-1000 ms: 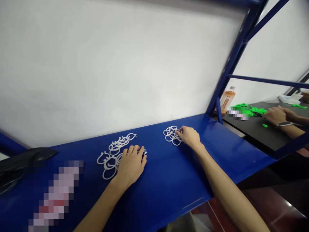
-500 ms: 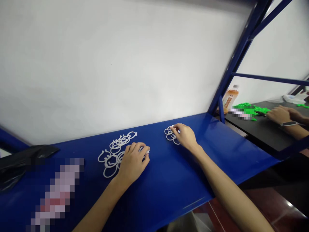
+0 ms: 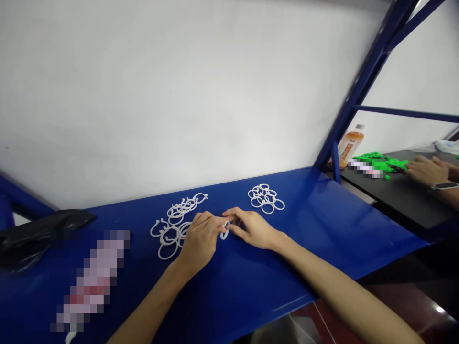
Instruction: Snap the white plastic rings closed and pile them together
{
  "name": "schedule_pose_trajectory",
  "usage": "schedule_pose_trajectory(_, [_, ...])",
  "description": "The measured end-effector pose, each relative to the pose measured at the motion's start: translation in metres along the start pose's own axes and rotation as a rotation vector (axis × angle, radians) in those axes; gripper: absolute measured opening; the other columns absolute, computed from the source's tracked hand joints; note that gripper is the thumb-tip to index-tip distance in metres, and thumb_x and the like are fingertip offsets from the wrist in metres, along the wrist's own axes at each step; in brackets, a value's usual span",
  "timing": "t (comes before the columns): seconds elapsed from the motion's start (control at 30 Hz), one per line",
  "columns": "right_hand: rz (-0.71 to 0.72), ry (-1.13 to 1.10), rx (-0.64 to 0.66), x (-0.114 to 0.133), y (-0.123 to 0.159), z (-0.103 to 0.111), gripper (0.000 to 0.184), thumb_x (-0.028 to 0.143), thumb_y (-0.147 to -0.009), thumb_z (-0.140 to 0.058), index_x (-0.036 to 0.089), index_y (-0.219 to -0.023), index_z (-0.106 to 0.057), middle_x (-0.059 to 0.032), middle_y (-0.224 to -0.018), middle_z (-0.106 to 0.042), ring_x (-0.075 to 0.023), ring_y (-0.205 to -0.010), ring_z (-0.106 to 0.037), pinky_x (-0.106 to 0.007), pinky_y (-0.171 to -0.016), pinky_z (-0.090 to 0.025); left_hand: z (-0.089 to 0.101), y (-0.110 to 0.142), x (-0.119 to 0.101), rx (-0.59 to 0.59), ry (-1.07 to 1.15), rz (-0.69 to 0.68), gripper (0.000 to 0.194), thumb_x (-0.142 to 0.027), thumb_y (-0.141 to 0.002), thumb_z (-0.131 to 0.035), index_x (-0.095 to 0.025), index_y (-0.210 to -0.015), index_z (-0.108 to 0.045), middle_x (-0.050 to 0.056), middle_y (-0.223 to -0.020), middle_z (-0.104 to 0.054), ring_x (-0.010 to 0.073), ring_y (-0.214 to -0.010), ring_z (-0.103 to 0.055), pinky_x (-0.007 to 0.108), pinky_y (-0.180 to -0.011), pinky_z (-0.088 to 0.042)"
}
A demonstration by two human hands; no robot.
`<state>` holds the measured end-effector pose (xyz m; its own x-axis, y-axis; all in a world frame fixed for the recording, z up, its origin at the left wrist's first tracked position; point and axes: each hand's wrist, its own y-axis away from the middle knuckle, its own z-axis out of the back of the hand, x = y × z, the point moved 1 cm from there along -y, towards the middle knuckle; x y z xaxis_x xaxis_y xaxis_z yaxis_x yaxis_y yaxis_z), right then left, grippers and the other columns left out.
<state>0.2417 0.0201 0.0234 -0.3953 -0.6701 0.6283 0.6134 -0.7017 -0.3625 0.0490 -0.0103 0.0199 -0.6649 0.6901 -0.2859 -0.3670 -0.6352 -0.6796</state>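
Between my two hands is a small white plastic ring (image 3: 224,232), seen nearly edge-on and partly covered by fingers. My left hand (image 3: 201,239) is closed on its left side, with thumb and fingertips pinching it. From the right, my right hand (image 3: 253,227) reaches in with thumb and forefinger pinching the same ring. Left of my left hand lies a loose heap of white rings (image 3: 168,249), several with open ends. Beyond my right hand a second group of white rings (image 3: 267,207) lies flat on the blue tabletop (image 3: 258,286), and these look closed.
A black plastic bag (image 3: 46,234) lies at the left, near a blurred-out pinkish packet (image 3: 96,282). Blue frame posts (image 3: 362,81) rise at the right. Past them, another person's hands (image 3: 428,171) work at a black table with green pieces (image 3: 390,164) and a bottle (image 3: 351,145).
My right hand has left the right-hand group of rings and moved left to meet my left hand at the held ring. The view has shifted slightly.
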Motion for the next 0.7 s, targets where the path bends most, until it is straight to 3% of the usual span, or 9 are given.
schedule_pose_trajectory(0.23, [0.003,-0.052,-0.012,-0.001,0.0,-0.007,0.031,0.031,-0.101,-0.05,0.022,-0.13,-0.048,-0.0024,-0.093,-0.072,-0.0164,-0.084,-0.07,-0.028,-0.076,-0.052,-0.001,-0.001,-0.001,-0.024,0.046,0.087,0.024,-0.017,-0.099,-0.042,-0.023,-0.085,-0.061,0.001,-0.081,-0.068,0.017,-0.077,-0.06,0.033,-0.073,-0.048])
schedule_pose_trajectory(0.47, [-0.01,0.045,-0.039,-0.006,0.0,-0.008,0.033,0.029,-0.1,-0.049,0.019,-0.132,-0.045,-0.0015,-0.086,-0.07,-0.0153,-0.074,-0.067,-0.025,-0.068,-0.049,-0.01,0.003,0.001,0.01,0.01,0.103,0.016,-0.024,-0.101,-0.044,-0.022,-0.096,-0.06,0.001,-0.094,-0.07,0.0174,-0.088,-0.063,0.033,-0.081,-0.049])
schedule_pose_trajectory(0.6, [-0.034,0.244,-0.043,-0.014,-0.002,0.01,0.018,0.032,-0.101,-0.048,0.021,-0.109,-0.059,-0.0024,-0.087,-0.072,-0.0155,-0.073,-0.066,-0.024,-0.066,-0.045,-0.011,0.003,0.008,0.068,-0.109,0.147,0.018,-0.029,-0.101,-0.046,-0.021,-0.107,-0.06,0.004,-0.101,-0.072,0.0198,-0.095,-0.064,0.036,-0.087,-0.049])
schedule_pose_trajectory(0.7, [-0.182,0.375,-0.155,-0.031,-0.002,0.037,0.017,0.033,-0.1,-0.052,0.024,-0.102,-0.065,-0.0018,-0.092,-0.073,-0.0156,-0.079,-0.067,-0.024,-0.071,-0.044,-0.011,-0.003,0.021,0.155,-0.207,0.168,0.022,-0.028,-0.099,-0.045,-0.021,-0.114,-0.061,0.005,-0.107,-0.072,0.0223,-0.101,-0.062,0.039,-0.091,-0.048])
